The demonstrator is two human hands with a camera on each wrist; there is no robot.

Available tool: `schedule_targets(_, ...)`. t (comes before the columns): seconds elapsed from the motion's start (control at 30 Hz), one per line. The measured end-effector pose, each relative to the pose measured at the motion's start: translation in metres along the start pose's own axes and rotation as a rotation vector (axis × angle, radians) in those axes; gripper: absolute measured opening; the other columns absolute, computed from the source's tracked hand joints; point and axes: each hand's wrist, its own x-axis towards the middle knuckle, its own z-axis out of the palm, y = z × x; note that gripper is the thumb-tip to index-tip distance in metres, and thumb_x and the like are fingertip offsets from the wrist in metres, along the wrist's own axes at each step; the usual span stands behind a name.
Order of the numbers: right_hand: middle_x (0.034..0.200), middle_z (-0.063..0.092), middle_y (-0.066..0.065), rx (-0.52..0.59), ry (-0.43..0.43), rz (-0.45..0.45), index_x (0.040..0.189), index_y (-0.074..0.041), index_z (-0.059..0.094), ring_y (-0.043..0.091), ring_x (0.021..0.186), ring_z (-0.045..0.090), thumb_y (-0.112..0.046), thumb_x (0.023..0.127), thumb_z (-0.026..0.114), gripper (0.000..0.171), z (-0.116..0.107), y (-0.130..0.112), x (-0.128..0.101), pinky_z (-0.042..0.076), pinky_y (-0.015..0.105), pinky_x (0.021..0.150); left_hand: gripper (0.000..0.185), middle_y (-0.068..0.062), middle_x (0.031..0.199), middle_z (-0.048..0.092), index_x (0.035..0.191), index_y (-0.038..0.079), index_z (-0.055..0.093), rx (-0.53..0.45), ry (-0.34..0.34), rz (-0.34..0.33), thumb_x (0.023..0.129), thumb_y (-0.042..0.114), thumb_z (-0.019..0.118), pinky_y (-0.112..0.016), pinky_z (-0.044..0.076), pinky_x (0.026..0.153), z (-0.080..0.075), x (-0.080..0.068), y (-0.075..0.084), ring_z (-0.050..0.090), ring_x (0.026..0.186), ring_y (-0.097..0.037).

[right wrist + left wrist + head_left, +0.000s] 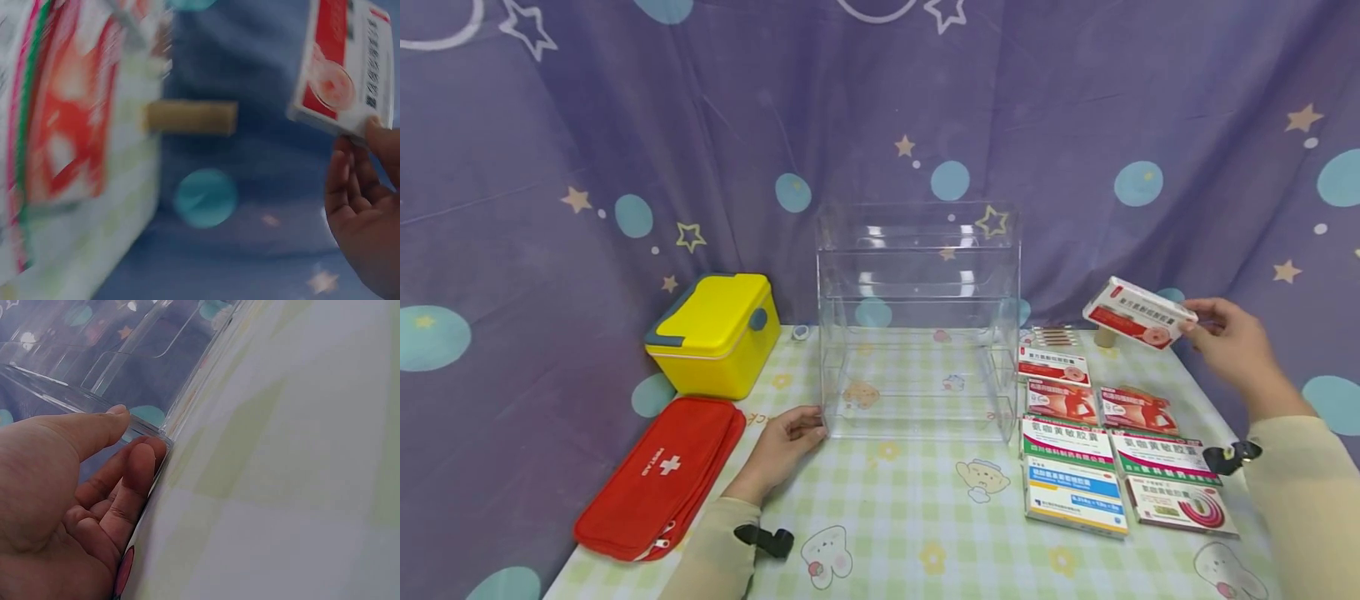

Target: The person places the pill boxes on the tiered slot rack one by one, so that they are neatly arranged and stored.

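My right hand [1236,350] pinches one end of a red-and-white medicine box [1141,312], held up tilted above the back right of the table. In the right wrist view, thumb and fingertips grip the lower edge of that box [340,75]. A clear plastic tiered rack [917,438] stands mid-table. At its front left bottom corner, my left hand [782,446] holds on. The left wrist view shows the thumb over the edge of the rack [94,403] and curled fingers at the corner. Below the raised box lie several medicine boxes [1067,447] in two columns.
A yellow lidded box [722,325] and a red first aid pouch [658,479] are on the left. Behind the medicine boxes lie blister packs [1054,336] and a small tan cylinder [1104,337]. A patterned curtain [880,100] hangs behind the checked tablecloth [925,517].
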Motion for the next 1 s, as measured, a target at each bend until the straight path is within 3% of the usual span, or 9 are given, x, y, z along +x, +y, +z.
schedule_targets(0.07, 0.103, 0.061, -0.015, 0.086, 0.100, -0.029, 0.135, -0.005, 0.061, -0.004, 0.077, 0.058, -0.022, 0.107, 0.061, 0.032, -0.002, -0.030, 0.001, 0.050, 0.013, 0.061, 0.040, -0.019, 0.118, 0.072, 0.136, -0.003, 0.064, 0.000, -0.002, 0.002, 0.099, 0.006, 0.074, -0.026, 0.060, 0.080, 0.000, 0.000, 0.000, 0.070, 0.098, -0.021)
schedule_targets(0.13, 0.102, 0.060, -0.019, 0.197, 0.198, -0.081, 0.133, -0.010, 0.063, -0.004, 0.080, 0.061, -0.015, 0.106, 0.063, 0.028, -0.004, -0.061, 0.003, 0.050, 0.009, 0.064, 0.040, -0.019, 0.119, 0.071, 0.136, -0.003, 0.064, -0.003, -0.003, 0.003, 0.099, 0.007, 0.074, -0.026, 0.060, 0.080, 0.000, -0.001, 0.000, 0.070, 0.099, -0.022)
schedule_targets(0.23, 0.109, 0.064, -0.011, 0.331, 0.291, -0.166, 0.135, -0.012, 0.065, 0.002, 0.084, 0.065, -0.005, 0.103, 0.064, 0.032, -0.003, -0.112, 0.005, 0.052, 0.010, 0.066, 0.040, -0.020, 0.120, 0.071, 0.137, -0.003, 0.064, -0.009, -0.008, 0.006, 0.099, 0.008, 0.073, -0.027, 0.060, 0.079, 0.000, -0.001, 0.000, 0.070, 0.099, -0.023)
schedule_targets(0.33, 0.112, 0.067, -0.004, 0.413, 0.328, -0.259, 0.135, -0.009, 0.066, 0.006, 0.085, 0.068, -0.001, 0.101, 0.065, 0.034, 0.002, -0.161, 0.009, 0.054, 0.012, 0.067, 0.039, -0.019, 0.119, 0.071, 0.136, -0.002, 0.064, -0.010, -0.005, 0.000, 0.099, 0.006, 0.073, -0.027, 0.060, 0.079, 0.000, -0.001, -0.001, 0.070, 0.099, -0.022)
schedule_targets(0.47, 0.108, 0.070, -0.003, 0.442, 0.314, -0.343, 0.131, -0.005, 0.069, 0.009, 0.082, 0.069, -0.002, 0.099, 0.070, 0.032, 0.021, -0.215, 0.019, 0.054, 0.014, 0.067, 0.039, -0.018, 0.119, 0.071, 0.137, -0.002, 0.065, -0.011, -0.002, -0.003, 0.099, 0.006, 0.073, -0.027, 0.060, 0.079, 0.000, 0.000, -0.001, 0.070, 0.098, -0.020)
schedule_targets(0.63, 0.109, 0.070, -0.001, 0.392, 0.251, -0.359, 0.126, -0.002, 0.070, 0.009, 0.082, 0.067, -0.007, 0.096, 0.076, 0.031, 0.055, -0.264, 0.036, 0.054, 0.014, 0.070, 0.040, -0.018, 0.120, 0.071, 0.137, -0.001, 0.064, -0.007, -0.012, -0.001, 0.099, 0.007, 0.073, -0.027, 0.060, 0.080, -0.002, 0.000, -0.003, 0.070, 0.100, -0.023)
schedule_targets(0.8, 0.112, 0.071, 0.006, 0.321, 0.164, -0.327, 0.123, -0.006, 0.071, 0.013, 0.087, 0.067, -0.013, 0.096, 0.077, 0.029, 0.095, -0.298, 0.056, 0.054, 0.019, 0.072, 0.040, -0.015, 0.120, 0.071, 0.137, 0.002, 0.065, -0.016, -0.018, 0.000, 0.099, 0.008, 0.074, -0.028, 0.060, 0.080, -0.003, 0.000, -0.002, 0.070, 0.101, -0.024)
schedule_targets(1.0, 0.119, 0.071, 0.005, 0.214, 0.078, -0.288, 0.128, -0.012, 0.069, 0.019, 0.097, 0.068, -0.019, 0.100, 0.073, 0.029, 0.136, -0.324, 0.074, 0.056, 0.028, 0.077, 0.041, -0.017, 0.121, 0.071, 0.138, 0.000, 0.064, -0.027, -0.031, 0.015, 0.099, 0.009, 0.074, -0.028, 0.060, 0.081, -0.003, -0.001, -0.002, 0.071, 0.102, -0.025)
